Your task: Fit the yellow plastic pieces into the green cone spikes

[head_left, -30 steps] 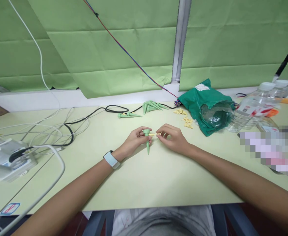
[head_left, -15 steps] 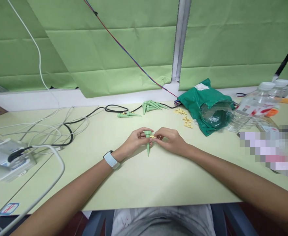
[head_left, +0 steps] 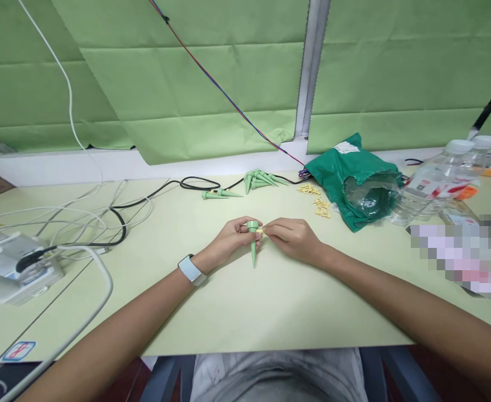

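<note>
My left hand (head_left: 235,237) is closed round the upper part of a green plant watering spike (head_left: 253,245), whose tip points down toward me. A small yellow valve piece (head_left: 259,230) sits at the spike's side, just below its cap. My right hand (head_left: 293,237) pinches the outer end of that yellow piece between thumb and fingers. How far it sits in the spike is hidden by the fingertips. Beyond my hands lie two green spikes (head_left: 220,194) with yellow bits on them, and a pile of several more spikes (head_left: 262,178). Loose yellow valve pieces (head_left: 321,204) lie to the right.
A torn green plastic bag (head_left: 341,173) lies at the back right, beside clear plastic bottles (head_left: 433,184). Black cable (head_left: 199,183) runs along the back. White cables and a power strip (head_left: 19,268) occupy the left. A blurred-out object (head_left: 458,257) lies at the right.
My right fingers have shifted slightly and curled closer together on the yellow valve piece. My left hand keeps the spike in nearly the same place. The view has moved a little.
</note>
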Demonstrator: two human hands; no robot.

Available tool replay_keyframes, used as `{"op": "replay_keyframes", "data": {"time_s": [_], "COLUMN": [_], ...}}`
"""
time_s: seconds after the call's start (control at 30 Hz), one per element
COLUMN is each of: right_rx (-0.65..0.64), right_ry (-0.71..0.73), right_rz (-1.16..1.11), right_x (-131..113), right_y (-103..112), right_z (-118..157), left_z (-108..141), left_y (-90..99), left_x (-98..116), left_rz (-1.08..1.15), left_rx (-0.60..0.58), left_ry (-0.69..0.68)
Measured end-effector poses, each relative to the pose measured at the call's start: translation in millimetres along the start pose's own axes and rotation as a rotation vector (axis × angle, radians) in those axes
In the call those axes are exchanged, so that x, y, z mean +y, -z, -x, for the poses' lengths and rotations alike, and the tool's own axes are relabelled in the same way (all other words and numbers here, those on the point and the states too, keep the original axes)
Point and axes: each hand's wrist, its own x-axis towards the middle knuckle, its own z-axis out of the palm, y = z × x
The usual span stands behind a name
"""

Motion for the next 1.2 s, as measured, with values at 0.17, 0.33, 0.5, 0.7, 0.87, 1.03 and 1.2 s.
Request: {"op": "replay_keyframes", "data": {"time_s": [0.17, 0.33, 0.5, 0.7, 0.87, 1.03, 1.2], "right_rx": [-0.001, -0.069, -0.103, -0.11, -0.196, -0.153, -0.14], "right_ry": [-0.088, -0.098, 0.024, -0.073, -0.294, -0.359, -0.202], "right_rz": [-0.042, -0.057, 0.022, 0.028, -0.034, -0.008, -0.034], "right_x": [-1.9, -4.7, -3.7, -4.8, -7.5, -8.9, -9.1], "right_y": [1.5, 3.3, 4.0, 6.4, 2.6, 4.2, 8.4], "right_z": [-0.5, -2.2, -2.5, -3.7, -4.4, -3.6, -1.5], "left_z": [-1.0, -0.7, -1.0, 0.1, 1.4, 0.7, 0.7], "left_y": [2.1, 4.0, 5.8, 4.1, 0.8, 1.2, 2.4], "left_x": [-2.9, -4.7, -5.5, -4.8, -2.3, -2.3, -3.4], "left_rz": [-0.051, -0.069, -0.034, -0.058, -0.114, -0.097, -0.073], "left_rx": [0.008, -0.005, -0.034, -0.015, -0.012, -0.011, -0.004], "left_ry": [-0.028, -0.027, -0.023, -0.019, -0.033, -0.023, -0.027]}}
